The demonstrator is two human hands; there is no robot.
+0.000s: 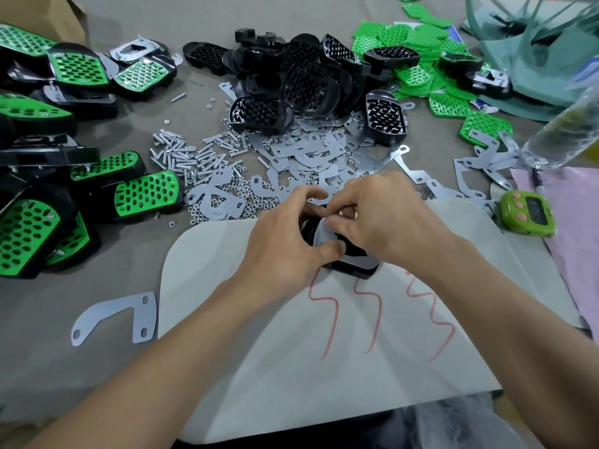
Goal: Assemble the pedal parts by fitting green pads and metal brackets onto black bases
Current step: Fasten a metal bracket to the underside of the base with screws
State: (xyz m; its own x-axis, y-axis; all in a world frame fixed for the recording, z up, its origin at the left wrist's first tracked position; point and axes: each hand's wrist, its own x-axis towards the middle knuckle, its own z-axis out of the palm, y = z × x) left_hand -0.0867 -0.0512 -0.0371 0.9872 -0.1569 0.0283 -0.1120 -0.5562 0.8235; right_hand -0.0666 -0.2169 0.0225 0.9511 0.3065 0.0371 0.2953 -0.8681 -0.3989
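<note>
Sitting under both grips on white mat: black base w/ metal bracket, left grip thumbing it down, right grip pinching far edge. Risking bracket skewing out of line under uneven pressure; nudging loose nuts just beyond.

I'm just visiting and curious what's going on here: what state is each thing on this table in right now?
Left hand: grips the black base.
Right hand: pinches the metal bracket lying on it.
Finished pedals: piled, pads fitted.
Bare bases: heaped, no pads.
Loose green pads: heaped, unfitted.
Lone bracket: flat, untouched.
</note>
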